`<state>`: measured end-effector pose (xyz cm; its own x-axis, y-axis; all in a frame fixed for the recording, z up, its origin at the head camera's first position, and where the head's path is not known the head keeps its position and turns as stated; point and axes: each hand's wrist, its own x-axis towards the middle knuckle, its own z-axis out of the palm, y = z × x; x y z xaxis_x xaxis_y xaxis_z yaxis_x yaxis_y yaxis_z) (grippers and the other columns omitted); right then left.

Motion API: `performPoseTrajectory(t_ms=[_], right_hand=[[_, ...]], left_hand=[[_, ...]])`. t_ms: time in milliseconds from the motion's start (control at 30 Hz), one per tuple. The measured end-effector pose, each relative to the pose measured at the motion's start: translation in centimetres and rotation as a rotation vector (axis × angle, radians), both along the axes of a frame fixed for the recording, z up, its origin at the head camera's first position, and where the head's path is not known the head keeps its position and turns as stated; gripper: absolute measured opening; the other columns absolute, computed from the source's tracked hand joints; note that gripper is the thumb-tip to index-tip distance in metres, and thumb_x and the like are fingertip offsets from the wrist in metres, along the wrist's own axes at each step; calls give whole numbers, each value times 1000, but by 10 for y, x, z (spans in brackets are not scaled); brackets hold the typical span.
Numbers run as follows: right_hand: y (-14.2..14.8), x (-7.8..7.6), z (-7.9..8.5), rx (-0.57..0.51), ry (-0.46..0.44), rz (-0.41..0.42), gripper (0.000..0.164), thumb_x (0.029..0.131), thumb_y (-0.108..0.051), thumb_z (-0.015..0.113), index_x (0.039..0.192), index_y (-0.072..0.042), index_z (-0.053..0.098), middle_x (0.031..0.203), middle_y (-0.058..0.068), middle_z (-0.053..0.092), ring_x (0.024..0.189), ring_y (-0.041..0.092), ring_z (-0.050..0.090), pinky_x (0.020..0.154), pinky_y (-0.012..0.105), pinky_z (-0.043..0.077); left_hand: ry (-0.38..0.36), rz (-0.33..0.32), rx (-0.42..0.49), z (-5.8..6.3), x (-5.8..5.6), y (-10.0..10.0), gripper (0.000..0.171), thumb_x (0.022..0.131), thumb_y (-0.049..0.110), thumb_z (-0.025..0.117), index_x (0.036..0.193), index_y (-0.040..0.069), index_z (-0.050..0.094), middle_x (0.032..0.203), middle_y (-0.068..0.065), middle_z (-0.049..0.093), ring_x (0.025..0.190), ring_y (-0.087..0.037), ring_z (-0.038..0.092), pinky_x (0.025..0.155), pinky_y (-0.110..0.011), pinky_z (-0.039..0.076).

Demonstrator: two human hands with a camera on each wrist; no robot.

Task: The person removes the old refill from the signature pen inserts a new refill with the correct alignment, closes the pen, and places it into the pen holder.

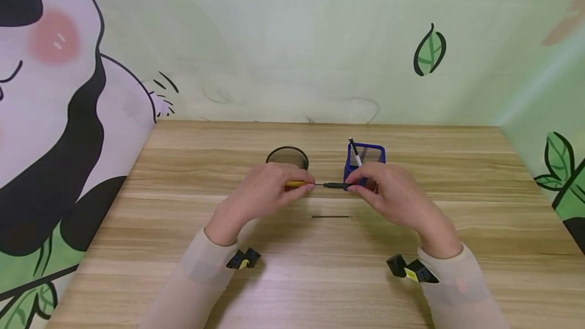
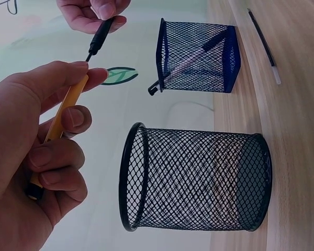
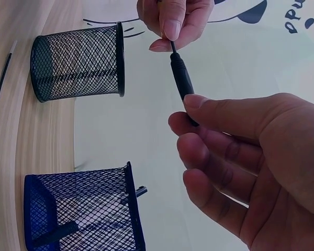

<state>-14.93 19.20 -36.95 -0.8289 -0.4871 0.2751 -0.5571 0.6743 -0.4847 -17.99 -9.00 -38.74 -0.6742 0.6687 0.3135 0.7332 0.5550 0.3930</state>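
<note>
My left hand (image 1: 269, 187) holds a yellow pen barrel (image 2: 57, 117) with a dark end, fingers curled around it. Between thumb and fingertips of my right hand (image 1: 388, 192) is a black ribbed pen grip section (image 3: 181, 76), pinched at one end. A thin dark rod (image 2: 89, 56) spans the short gap between the two pen parts; how far it runs inside either is hidden. On the table below the hands lies a slim dark pen refill (image 1: 331, 216) with a pale end.
Behind the left hand stands a round black mesh pen holder (image 1: 288, 156). A blue square mesh holder (image 1: 375, 146) behind the right hand contains a black-and-white pen (image 1: 355, 152). The wooden table (image 1: 320, 278) meets a printed wall cloth at the back.
</note>
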Motion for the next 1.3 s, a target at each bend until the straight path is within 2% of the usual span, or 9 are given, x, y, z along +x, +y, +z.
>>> performPoseTrajectory(t_ms=[467, 667, 967, 1300], right_hand=[[-1, -1, -1, -4, 6, 2, 7, 93, -10, 78, 99, -13, 77, 85, -3, 72, 65, 6, 55, 59, 24, 47], [-2, -1, -2, 2, 3, -5, 8, 92, -10, 79, 99, -13, 77, 85, -3, 72, 64, 6, 55, 59, 24, 47], [-4, -1, -3, -20, 11, 14, 8, 93, -9, 77, 100, -13, 76, 87, -3, 73, 66, 4, 54, 60, 24, 47], [-6, -1, -5, -14, 35, 14, 10, 92, -10, 79, 100, -14, 75, 89, -3, 73, 68, 6, 56, 61, 24, 48]], left_hand=[[-53, 26, -9, 1, 1, 0, 20, 104, 37, 64, 110, 26, 78, 99, 13, 76, 71, -2, 60, 56, -22, 45], [-58, 35, -13, 1, 2, 2, 16, 102, 37, 67, 109, 26, 78, 95, 14, 74, 67, -3, 57, 54, -22, 43], [-76, 37, -14, 1, 2, 2, 18, 102, 36, 68, 110, 24, 78, 96, 13, 74, 67, -2, 57, 55, -22, 44], [-90, 51, -22, 2, 2, 2, 11, 99, 32, 72, 102, 23, 78, 84, 13, 68, 63, -5, 53, 54, -23, 43]])
